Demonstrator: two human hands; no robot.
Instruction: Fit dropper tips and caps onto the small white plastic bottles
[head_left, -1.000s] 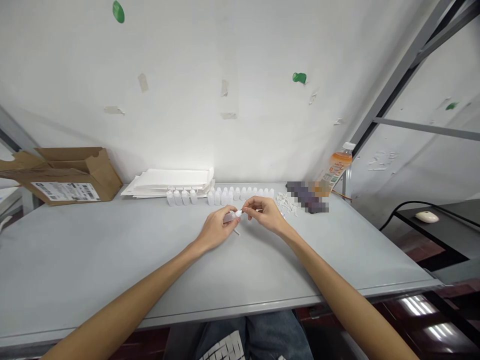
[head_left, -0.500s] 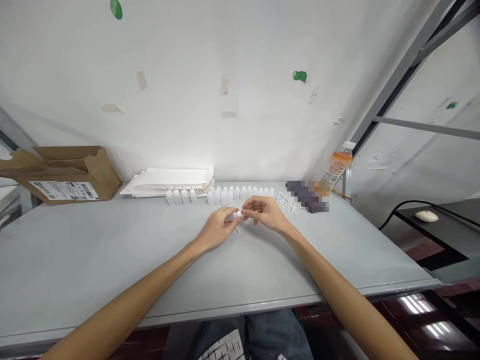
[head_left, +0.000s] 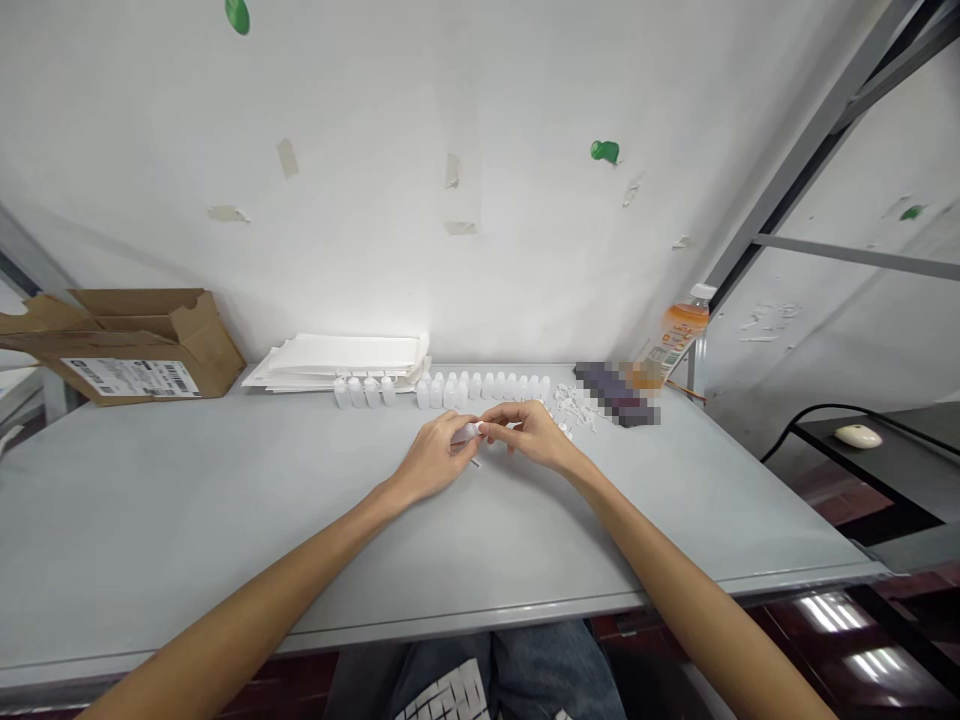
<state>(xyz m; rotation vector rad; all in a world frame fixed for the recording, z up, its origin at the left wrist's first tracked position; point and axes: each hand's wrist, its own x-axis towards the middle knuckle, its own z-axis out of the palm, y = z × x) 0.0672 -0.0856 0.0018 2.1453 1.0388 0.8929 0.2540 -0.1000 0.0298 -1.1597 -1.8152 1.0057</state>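
My left hand (head_left: 433,455) is closed around a small translucent white plastic bottle (head_left: 464,434), which lies tilted with its top toward the right. At that top, the fingertips of my right hand (head_left: 531,436) pinch the small white cap (head_left: 481,428), mostly hidden by the fingers. Just below the hands, a thin white piece (head_left: 475,462) shows in part. Behind them, several similar small bottles (head_left: 450,391) stand upright in rows, with another short row of bottles (head_left: 373,393) to the left. A scatter of small white plastic pieces (head_left: 574,408) lies right of my right hand.
An open cardboard box (head_left: 150,345) stands at the far left of the grey table (head_left: 225,500). A stack of white sheets (head_left: 337,355) lies against the wall. At the back right are a blurred dark item (head_left: 615,393) and an orange drink bottle (head_left: 679,330).
My right fingers have closed in further over the cap, covering more of it, and moved slightly left. My left hand keeps its hold on the bottle. The view has shifted slightly.
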